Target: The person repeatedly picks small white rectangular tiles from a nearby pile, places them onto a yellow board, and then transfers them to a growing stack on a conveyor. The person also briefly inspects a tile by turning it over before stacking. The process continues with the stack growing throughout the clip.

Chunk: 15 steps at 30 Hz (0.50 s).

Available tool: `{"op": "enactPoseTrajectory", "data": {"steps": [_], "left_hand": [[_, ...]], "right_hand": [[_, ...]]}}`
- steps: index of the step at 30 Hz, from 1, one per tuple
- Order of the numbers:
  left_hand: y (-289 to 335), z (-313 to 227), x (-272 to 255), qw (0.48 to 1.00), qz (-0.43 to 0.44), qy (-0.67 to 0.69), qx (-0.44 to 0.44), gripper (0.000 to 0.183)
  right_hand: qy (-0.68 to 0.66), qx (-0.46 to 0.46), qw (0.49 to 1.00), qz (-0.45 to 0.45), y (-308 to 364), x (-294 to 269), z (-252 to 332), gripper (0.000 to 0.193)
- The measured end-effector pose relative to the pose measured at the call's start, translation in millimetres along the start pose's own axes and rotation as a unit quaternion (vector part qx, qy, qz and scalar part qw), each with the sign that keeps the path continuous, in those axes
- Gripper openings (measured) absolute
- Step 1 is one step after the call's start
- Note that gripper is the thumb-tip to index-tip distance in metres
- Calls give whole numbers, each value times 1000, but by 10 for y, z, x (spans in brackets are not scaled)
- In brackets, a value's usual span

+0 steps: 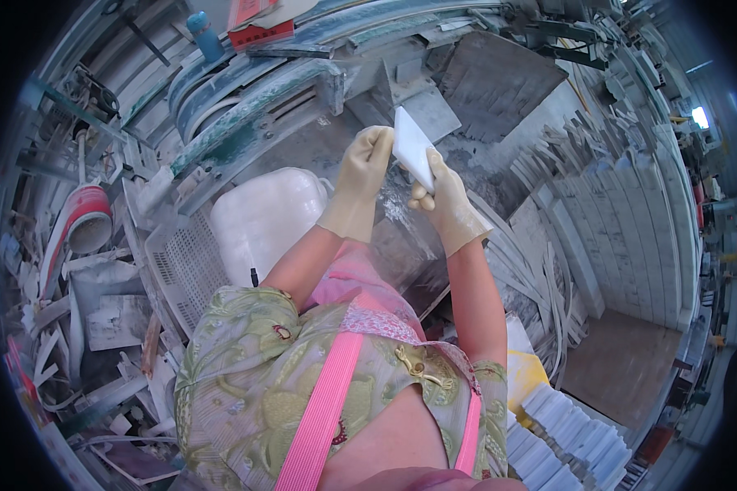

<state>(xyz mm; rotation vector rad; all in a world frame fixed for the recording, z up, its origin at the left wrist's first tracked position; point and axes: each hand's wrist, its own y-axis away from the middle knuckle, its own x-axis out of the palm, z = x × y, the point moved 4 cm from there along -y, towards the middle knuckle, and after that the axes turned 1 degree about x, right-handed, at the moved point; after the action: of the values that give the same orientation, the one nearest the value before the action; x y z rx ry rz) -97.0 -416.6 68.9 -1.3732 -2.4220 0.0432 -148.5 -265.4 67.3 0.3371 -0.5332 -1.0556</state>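
Note:
A flat white slab with straight edges, like a small tile (413, 149), is held up tilted in front of me. My right hand (452, 203), in a cream rubber glove, grips its lower right edge, thumb on the face and fingers curled beneath. My left hand (363, 173), gloved alike, is closed with its fingertips against or right beside the slab's left edge. Whether it pinches the edge or some small thing is hidden. Below and left of that hand stands a white plastic container (262, 214) with rounded corners.
A grey perforated crate (190, 266) sits beside the container. Stone strips (626, 225) lean in rows at right; stacked pale blocks (577, 434) lie lower right. Scraps and a red-white bucket (90, 225) crowd the left. A dusty machine bench (254, 123) with a blue bottle (205, 37) runs ahead.

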Motion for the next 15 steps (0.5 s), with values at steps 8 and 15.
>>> {"op": "enactPoseTrajectory", "data": {"steps": [8, 15], "left_hand": [[106, -59, -110, 999, -33, 13, -22, 21], [215, -163, -132, 999, -38, 25, -7, 21]], "right_hand": [[13, -13, 1000, 13, 83, 122, 3, 58], [37, -30, 999, 10, 191, 147, 6, 59]]}}
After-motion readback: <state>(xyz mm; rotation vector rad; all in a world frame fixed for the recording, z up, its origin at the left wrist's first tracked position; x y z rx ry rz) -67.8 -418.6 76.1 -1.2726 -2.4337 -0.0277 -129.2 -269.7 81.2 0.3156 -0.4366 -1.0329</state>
